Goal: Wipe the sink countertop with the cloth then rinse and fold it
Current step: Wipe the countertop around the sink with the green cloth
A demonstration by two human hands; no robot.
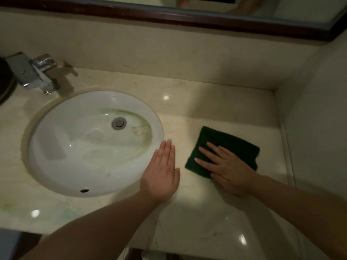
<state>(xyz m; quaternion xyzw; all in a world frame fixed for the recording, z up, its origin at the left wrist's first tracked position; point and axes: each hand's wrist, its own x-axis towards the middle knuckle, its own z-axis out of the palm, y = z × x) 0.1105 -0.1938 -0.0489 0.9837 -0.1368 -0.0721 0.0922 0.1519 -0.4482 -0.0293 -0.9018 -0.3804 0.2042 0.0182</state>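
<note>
Dim bathroom, pale marble desk point(216, 212). Right hand point(228, 168), fingers point(204, 151) spread flat, presses the cloth point(231, 141) at right centre of frame. Left hand point(161, 175) open, empty, flat beside the sink point(56, 162) rim. Cloth's long axis runs toward lower right; sink lies left of it.

Right hand point(228, 168) flat on green cloth point(225, 145), countertop point(216, 109).

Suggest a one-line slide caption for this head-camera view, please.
Right hand presses a folded dark green cloth flat on the marble countertop; left hand rests beside the sink.
</note>
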